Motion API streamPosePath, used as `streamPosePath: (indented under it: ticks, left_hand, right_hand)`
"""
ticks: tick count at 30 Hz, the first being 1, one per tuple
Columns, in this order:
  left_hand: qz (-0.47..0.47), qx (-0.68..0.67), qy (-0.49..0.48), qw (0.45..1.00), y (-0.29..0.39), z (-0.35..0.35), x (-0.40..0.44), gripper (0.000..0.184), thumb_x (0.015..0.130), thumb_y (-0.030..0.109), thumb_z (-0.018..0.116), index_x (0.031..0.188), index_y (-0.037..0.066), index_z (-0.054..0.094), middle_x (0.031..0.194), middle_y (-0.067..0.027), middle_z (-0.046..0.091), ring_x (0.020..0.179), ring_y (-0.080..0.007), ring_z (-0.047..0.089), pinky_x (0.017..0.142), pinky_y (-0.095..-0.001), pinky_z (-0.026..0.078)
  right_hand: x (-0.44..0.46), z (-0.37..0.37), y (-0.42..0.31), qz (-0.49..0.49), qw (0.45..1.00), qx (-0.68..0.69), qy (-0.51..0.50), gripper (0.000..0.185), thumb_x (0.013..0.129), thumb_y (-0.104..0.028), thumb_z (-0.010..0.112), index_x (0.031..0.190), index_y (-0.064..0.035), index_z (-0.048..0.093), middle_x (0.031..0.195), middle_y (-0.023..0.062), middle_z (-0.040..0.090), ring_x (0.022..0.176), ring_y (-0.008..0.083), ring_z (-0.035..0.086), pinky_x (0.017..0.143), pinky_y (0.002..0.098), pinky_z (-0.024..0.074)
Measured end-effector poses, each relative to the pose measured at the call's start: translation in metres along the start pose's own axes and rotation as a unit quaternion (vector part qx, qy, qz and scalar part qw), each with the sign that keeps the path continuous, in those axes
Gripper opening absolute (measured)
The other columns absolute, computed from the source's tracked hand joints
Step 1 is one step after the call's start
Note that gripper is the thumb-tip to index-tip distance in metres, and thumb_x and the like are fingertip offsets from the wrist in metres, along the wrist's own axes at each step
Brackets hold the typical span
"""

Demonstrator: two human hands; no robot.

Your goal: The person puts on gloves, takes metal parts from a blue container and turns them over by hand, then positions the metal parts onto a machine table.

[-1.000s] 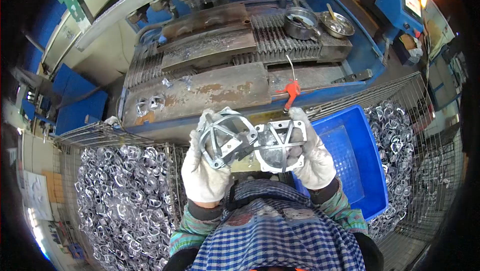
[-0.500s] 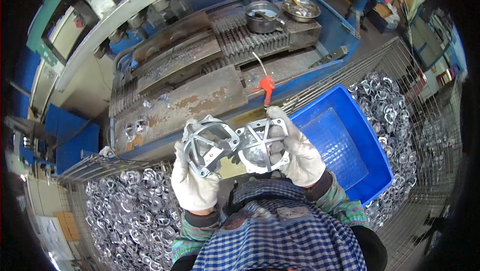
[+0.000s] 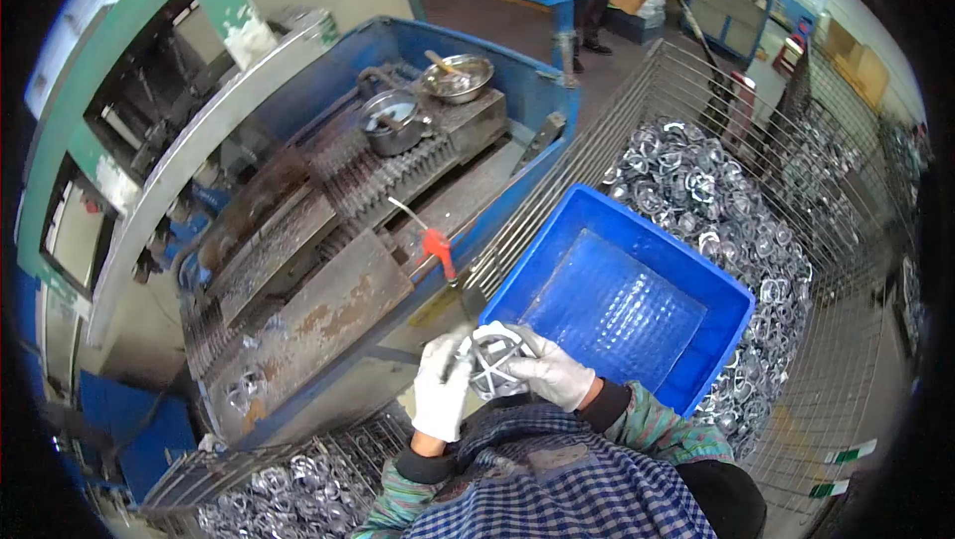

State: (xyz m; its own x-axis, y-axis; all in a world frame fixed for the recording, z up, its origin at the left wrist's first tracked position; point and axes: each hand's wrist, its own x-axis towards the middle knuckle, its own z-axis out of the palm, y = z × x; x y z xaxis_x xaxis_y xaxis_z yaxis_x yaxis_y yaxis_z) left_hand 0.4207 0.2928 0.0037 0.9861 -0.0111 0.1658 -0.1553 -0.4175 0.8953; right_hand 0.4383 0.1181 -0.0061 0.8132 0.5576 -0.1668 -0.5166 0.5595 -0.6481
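My left hand, in a white glove, grips the left side of a silver metal frame part with curved spokes. On its right side my right hand, gloved too, has its fingers closed on the same part. Both hands are close together in front of the checkered apron. Whether a second part lies behind or under this one cannot be made out. The blue bin is just beyond and right of my right hand.
Wire baskets of metal parts stand right and lower left. A blue-edged machine holds a pot, a bowl and a red air gun. Another person's legs and arm show at the top.
The view has turned right. The two metal parts, earlier held apart one per hand, now appear as one between both hands, which have come together beside the blue bin.
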Motion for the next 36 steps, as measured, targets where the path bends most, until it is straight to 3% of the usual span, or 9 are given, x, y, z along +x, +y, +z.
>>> streamPosePath:
  ticks: [4,8,13,17,19,23,25,33,36]
  left_hand:
    - [0.035,0.003,-0.03,0.999,-0.001,0.023,0.009,0.035,0.077,0.005,0.057,0.112,0.002,0.052,0.112,-0.0108,0.051,0.103,-0.019,0.049,0.087,-0.0289,0.041]
    - [0.021,-0.025,-0.045,0.998,0.006,0.029,0.017,0.033,0.079,0.008,0.057,0.111,0.001,0.053,0.111,-0.0123,0.053,0.103,-0.0215,0.05,0.09,-0.0311,0.039]
    - [0.006,-0.036,-0.079,0.996,-0.006,0.031,0.018,0.03,0.079,0.007,0.056,0.107,-0.002,0.055,0.11,-0.0145,0.053,0.102,-0.0241,0.05,0.09,-0.0331,0.038]
    - [-0.064,-0.104,-0.083,0.989,-0.024,0.042,0.014,0.028,0.08,0.005,0.055,0.107,-0.004,0.054,0.109,-0.0144,0.054,0.1,-0.0221,0.052,0.088,-0.032,0.04]
    - [-0.07,-0.122,-0.09,0.986,-0.022,0.046,0.012,0.028,0.081,0.003,0.053,0.107,-0.005,0.053,0.109,-0.0143,0.054,0.1,-0.0214,0.052,0.087,-0.0306,0.041]
    - [-0.1,-0.121,-0.085,0.984,-0.022,0.051,0.008,0.028,0.08,0.002,0.052,0.107,-0.005,0.054,0.106,-0.0136,0.054,0.096,-0.0205,0.053,0.086,-0.0296,0.041]
    - [-0.066,-0.069,-0.104,0.99,-0.026,0.052,0.005,0.027,0.079,0.002,0.053,0.106,-0.003,0.055,0.105,-0.013,0.055,0.093,-0.0202,0.053,0.084,-0.0296,0.041]
    - [-0.088,0.008,-0.148,0.985,-0.039,0.056,-0.019,0.033,0.087,0.022,0.05,0.112,0.001,0.052,0.109,-0.0142,0.056,0.1,-0.0231,0.052,0.088,-0.0332,0.04]
    - [-0.144,-0.006,-0.118,0.983,-0.011,0.055,-0.025,0.031,0.085,0.018,0.052,0.11,0.0,0.053,0.107,-0.0153,0.057,0.1,-0.0241,0.053,0.087,-0.0327,0.04]
  right_hand:
    - [-0.015,-0.04,0.001,-0.058,0.996,-0.02,0.061,0.043,0.079,0.0,0.052,0.121,-0.002,0.042,0.112,0.0118,0.053,0.099,0.0225,0.055,0.085,0.0349,0.0459]
    - [-0.059,-0.081,-0.03,-0.133,0.926,-0.063,0.347,0.05,0.072,0.004,0.053,0.121,-0.0015,0.043,0.105,0.008,0.056,0.09,0.0168,0.057,0.08,0.0278,0.0463]
    - [-0.146,-0.186,-0.038,-0.391,0.621,-0.212,0.645,0.056,0.073,0.0,0.05,0.126,0.0,0.034,0.114,0.0123,0.049,0.096,0.0185,0.052,0.081,0.0276,0.0441]
    - [-0.227,-0.258,-0.02,-0.308,0.408,-0.344,0.788,0.049,0.078,-0.022,0.053,0.121,-0.0019,0.04,0.107,0.0187,0.056,0.097,0.0297,0.054,0.087,0.0335,0.0389]
    - [-0.256,-0.283,0.004,-0.096,0.336,-0.389,0.852,0.052,0.078,-0.028,0.052,0.122,-0.004,0.039,0.106,0.0202,0.056,0.097,0.034,0.054,0.087,0.0373,0.0394]
    - [-0.288,-0.292,0.032,0.143,0.408,-0.401,0.808,0.049,0.079,-0.027,0.051,0.12,-0.0035,0.041,0.107,0.0216,0.055,0.097,0.0348,0.054,0.084,0.0392,0.0422]
    - [-0.304,-0.336,0.071,0.233,0.353,-0.502,0.754,0.027,0.076,-0.029,0.055,0.089,-0.0061,0.06,0.094,0.0177,0.06,0.089,0.0346,0.056,0.075,0.0411,0.0445]
    - [-0.3,-0.427,0.125,0.372,0.394,-0.398,0.741,0.033,0.076,-0.023,0.057,0.106,-0.0098,0.058,0.105,0.0134,0.058,0.097,0.0267,0.056,0.08,0.036,0.0464]
    - [-0.273,-0.313,0.036,0.355,0.34,-0.459,0.74,0.028,0.075,-0.023,0.057,0.102,-0.0136,0.06,0.104,0.0123,0.057,0.098,0.0281,0.055,0.081,0.0379,0.0461]
